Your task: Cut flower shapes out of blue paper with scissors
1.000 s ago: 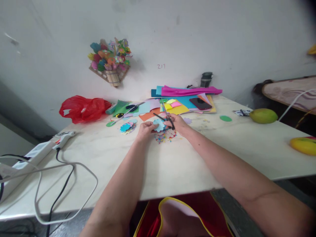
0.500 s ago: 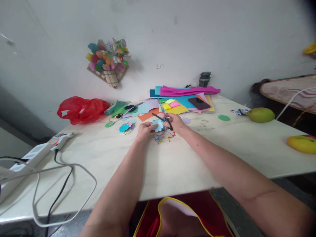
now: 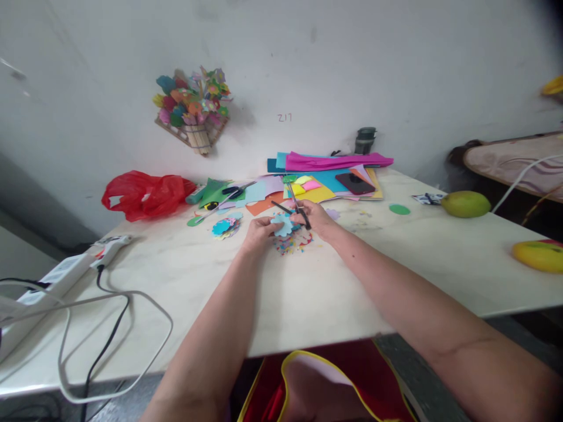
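Observation:
A light blue paper flower [image 3: 281, 226] with a scalloped edge is pinched between the thumb and fingers of my left hand [image 3: 258, 232]. My right hand [image 3: 317, 220] is closed around black-handled scissors [image 3: 305, 220], beside the flower's right edge; its fingertips come close to the paper, and I cannot tell if they touch it. Small coloured paper scraps [image 3: 290, 245] lie on the table beneath both hands. Left of my left hand rests a small pile of cut paper flowers [image 3: 225, 227], blue on top.
Coloured paper sheets [image 3: 323, 194], a phone [image 3: 355, 183] and a second pair of scissors [image 3: 233, 192] lie towards the wall. A red plastic bag [image 3: 143, 196] sits back left. Power strips with cables [image 3: 57, 281] occupy the left; a green mango [image 3: 465, 204] lies right.
The scissors have shifted slightly right, away from the flower, along with my right hand. The light blue flower has turned a little in my left fingers.

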`<state>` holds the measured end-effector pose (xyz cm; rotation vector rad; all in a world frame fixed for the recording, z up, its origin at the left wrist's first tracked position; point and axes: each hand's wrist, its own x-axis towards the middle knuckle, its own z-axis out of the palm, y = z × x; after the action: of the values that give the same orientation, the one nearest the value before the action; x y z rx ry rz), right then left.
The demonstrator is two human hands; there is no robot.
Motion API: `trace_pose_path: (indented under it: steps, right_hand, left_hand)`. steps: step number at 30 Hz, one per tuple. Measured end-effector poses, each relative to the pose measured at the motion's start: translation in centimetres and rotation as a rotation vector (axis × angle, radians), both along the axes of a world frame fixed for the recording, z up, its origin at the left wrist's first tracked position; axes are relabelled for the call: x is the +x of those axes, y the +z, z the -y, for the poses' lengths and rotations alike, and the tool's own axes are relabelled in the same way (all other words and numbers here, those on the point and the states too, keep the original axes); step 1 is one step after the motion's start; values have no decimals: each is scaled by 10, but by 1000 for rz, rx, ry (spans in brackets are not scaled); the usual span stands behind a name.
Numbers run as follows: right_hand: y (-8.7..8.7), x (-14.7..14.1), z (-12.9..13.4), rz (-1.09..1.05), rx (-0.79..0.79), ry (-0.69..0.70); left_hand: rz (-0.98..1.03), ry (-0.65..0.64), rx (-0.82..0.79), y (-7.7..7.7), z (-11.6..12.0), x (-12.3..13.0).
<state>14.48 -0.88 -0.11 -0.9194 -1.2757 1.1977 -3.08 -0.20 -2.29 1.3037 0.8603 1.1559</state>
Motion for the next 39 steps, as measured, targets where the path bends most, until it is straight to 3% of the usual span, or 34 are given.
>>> trace_pose_path:
  steps: [4, 21, 30, 39]
  right_hand:
    - [-1, -2, 2, 9, 11, 41]
    - [-1, -9, 6, 22, -103, 16]
    - [-7, -2, 3, 124, -104, 183]
    - [-3, 1, 8, 256, -107, 315]
  left_hand:
    - [-37, -26, -33, 0, 2, 2]
    - [90, 94, -20, 0, 0, 2]
    - [288, 212, -41, -1, -5, -2]
    - [402, 208, -98, -1, -7, -5]
